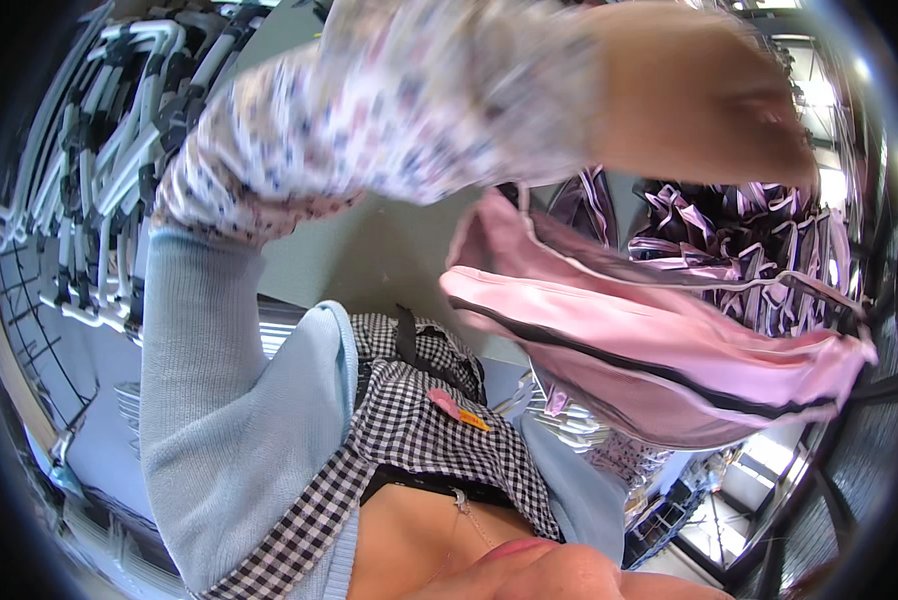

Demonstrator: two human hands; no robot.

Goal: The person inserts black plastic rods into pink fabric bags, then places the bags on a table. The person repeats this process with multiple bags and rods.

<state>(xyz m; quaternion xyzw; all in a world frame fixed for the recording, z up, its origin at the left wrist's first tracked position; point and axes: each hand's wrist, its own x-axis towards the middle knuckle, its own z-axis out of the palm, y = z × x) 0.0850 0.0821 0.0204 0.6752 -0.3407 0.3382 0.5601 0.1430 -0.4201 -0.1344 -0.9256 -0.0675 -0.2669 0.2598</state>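
My left arm, in a floral sleeve cover over a light blue knit sleeve, reaches across the upper part of the view. At its end my left hand (709, 100) is smeared by motion, and its fingers cannot be made out. Below that hand hangs a pink satiny garment (619, 315) with a black band and a thin pale edging, spread out and partly blurred. Whether the left hand grips it is not visible. My right arm shows only as a floral sleeve (624, 458) under the garment; the right hand is hidden.
A grey tabletop (384, 245) lies under my arm. On the far right is a heap of pink and black garments (749, 250). Many white hangers (109, 130) with black parts crowd the left side, above a wire grid (34, 320). I wear a checked apron (419, 410).
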